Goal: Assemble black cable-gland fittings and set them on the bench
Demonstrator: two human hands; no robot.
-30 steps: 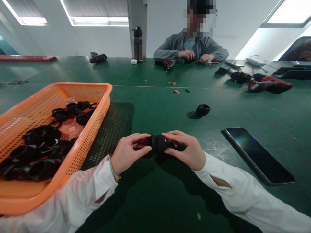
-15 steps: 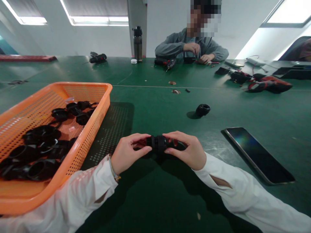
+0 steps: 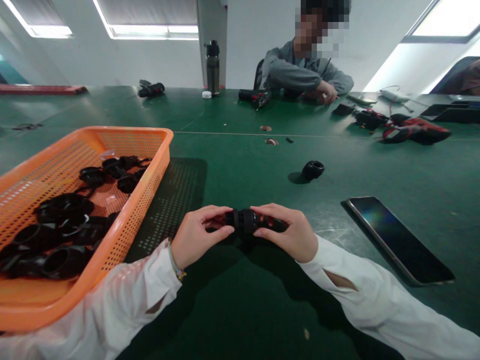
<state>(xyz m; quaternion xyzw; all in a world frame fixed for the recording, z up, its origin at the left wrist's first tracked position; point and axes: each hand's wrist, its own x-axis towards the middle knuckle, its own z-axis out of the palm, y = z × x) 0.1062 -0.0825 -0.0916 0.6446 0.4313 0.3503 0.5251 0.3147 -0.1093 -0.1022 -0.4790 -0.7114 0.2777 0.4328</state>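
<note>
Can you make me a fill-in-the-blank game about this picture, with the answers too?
1. The basket is coloured ____.
2. The left hand and right hand hold a part that looks mostly ____.
3. The phone lies to the ____ of both hands.
4. The tabletop is coloured ____.

Missing words: orange; black; right; green.

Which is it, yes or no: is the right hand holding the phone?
No, the right hand grips the black fitting, while the phone lies apart on the green table.
</note>
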